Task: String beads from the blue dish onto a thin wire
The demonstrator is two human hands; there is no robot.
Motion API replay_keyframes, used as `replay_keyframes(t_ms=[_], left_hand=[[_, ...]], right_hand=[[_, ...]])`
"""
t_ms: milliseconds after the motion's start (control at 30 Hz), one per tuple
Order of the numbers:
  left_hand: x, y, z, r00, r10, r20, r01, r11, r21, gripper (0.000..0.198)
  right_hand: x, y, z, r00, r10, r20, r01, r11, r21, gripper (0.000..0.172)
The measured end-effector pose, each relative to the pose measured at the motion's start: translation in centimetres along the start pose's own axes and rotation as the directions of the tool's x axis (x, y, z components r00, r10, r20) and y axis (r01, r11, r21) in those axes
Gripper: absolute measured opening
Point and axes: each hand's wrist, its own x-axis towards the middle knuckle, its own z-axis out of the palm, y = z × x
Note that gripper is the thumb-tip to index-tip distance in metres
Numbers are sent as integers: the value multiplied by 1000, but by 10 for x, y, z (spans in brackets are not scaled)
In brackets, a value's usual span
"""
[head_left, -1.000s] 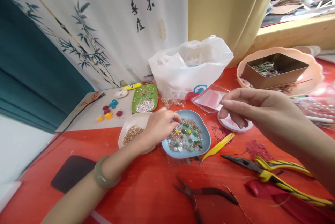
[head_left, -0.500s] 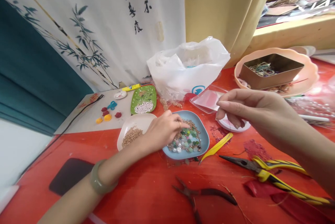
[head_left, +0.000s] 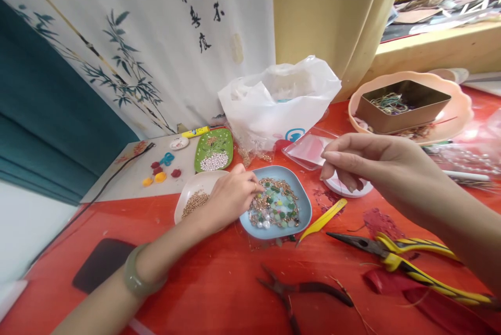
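My left hand (head_left: 237,192), a jade-coloured bangle (head_left: 141,275) on its wrist, reaches over the left side of a blue tray (head_left: 250,229). Mixed green, white and gold beads (head_left: 277,204) lie in that tray. Its fingers are bent down at the beads, and their tips are partly hidden. Under the same hand, a white tray (head_left: 180,200) holds small gold beads (head_left: 195,202). In the air at the right, my right hand (head_left: 364,163) pinches thumb against forefinger; whatever is between them is too fine to make out. Below it sits a round white dish (head_left: 352,192).
Yellow tweezers (head_left: 323,222), long-nose pliers (head_left: 376,248) and dark-handled pliers (head_left: 305,287) lie in front. Behind stand a green tray (head_left: 214,150), a white plastic bag (head_left: 279,108) and a peach basin (head_left: 462,110) with a metal box. A black phone-like slab (head_left: 102,264) lies left.
My left hand has drawn back slightly left from the middle of the blue tray, uncovering more beads. My right hand keeps its pinch almost in place. The whole view has shifted slightly.
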Motion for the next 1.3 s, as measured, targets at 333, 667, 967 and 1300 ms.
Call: replay_keyframes(t_ms=[333, 667, 967, 1300], left_hand=[[7, 0, 2, 999, -16, -46, 17, 1000, 6, 26], [1, -6, -5, 998, -46, -31, 47, 998, 47, 26], [4, -9, -9, 996, -91, -15, 91, 995, 48, 24], [3, -12, -12, 998, -65, 18, 66, 998, -19, 15]], right_hand=[[-1, -1, 1, 1000, -12, -3, 12, 1000, -5, 30], [1, 2, 1, 1000, 2, -7, -2, 1000, -26, 27], [1, 0, 1, 1000, 2, 7, -2, 1000, 14, 24], [0, 1, 1, 1000, -6, 4, 6, 1000, -25, 29]])
